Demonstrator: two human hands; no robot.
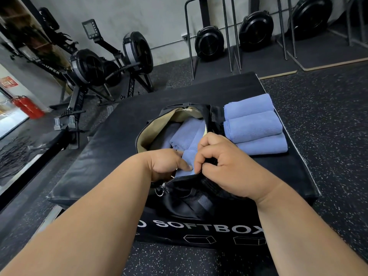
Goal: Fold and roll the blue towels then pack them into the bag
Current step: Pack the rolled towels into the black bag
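Nearest me, my right hand [221, 164] is curled tight on the bag [185, 198] rim, pinching the zipper edge and holding the mouth open. Just left of it, my left hand [166, 163] has its fingers tucked down into the opening, pressing on the towel [189, 140] that is already inside; I cannot tell whether those fingers grip the cloth or only push it.

My worry is that the pushing loosens the roll, so it spreads and crowds the space. If my right pinch slips, the soft rim may fold over the opening. Cloth by the zipper teeth could also snag later.

Beyond my right hand, three rolled towels [253, 124] wait side by side on the box [111, 140], touching the bag's far side.
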